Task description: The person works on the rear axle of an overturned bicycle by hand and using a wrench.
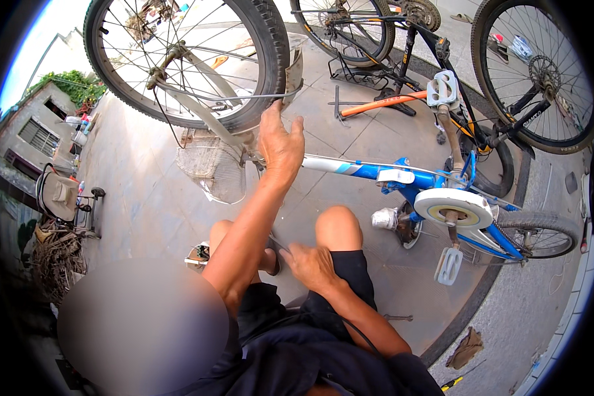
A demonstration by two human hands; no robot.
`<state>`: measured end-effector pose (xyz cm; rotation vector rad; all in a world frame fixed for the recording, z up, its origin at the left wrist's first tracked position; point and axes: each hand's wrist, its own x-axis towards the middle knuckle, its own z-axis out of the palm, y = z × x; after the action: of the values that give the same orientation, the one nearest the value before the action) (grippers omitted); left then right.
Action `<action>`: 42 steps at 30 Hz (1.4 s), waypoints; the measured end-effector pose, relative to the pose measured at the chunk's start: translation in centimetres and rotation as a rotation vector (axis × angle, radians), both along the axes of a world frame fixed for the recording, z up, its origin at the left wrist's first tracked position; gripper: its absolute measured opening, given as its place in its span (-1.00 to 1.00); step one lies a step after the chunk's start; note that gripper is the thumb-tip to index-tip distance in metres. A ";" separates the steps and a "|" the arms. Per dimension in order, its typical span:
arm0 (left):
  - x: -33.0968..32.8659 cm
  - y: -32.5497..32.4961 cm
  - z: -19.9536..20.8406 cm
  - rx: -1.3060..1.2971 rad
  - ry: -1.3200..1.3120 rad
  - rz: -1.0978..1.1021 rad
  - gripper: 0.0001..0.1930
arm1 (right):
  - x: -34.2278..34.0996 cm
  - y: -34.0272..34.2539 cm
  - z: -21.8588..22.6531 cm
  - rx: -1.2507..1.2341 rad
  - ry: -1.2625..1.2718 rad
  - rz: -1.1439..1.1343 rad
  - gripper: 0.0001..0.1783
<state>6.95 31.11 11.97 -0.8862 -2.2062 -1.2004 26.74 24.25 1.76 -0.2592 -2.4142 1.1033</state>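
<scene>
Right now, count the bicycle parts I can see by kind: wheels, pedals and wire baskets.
Wheels: 4, counting the front wheel by the left hand and the small rear wheel
Pedals: 2, the upper pedal and the lower pedal
Wire baskets: 1, the wire basket
Total: 7

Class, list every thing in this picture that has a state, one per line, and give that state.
Blue bike: upside down, wheels up.
Front wheel: raised off the ground.
Mudguard: left hand touches its stay.
Wire basket: hangs under the bike.
Right hand: rests on the thigh.
Black bike: upright.
</scene>
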 end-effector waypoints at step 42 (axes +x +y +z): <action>-8.8 -2.1 2.9 -0.525 0.247 0.104 -0.36 | 0.2 -0.3 -1.0 -0.005 -0.034 -0.043 -0.72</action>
<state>-1.88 29.01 14.90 -1.0345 -2.3551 -0.4306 26.96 23.98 0.73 -0.3323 -2.4244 1.0941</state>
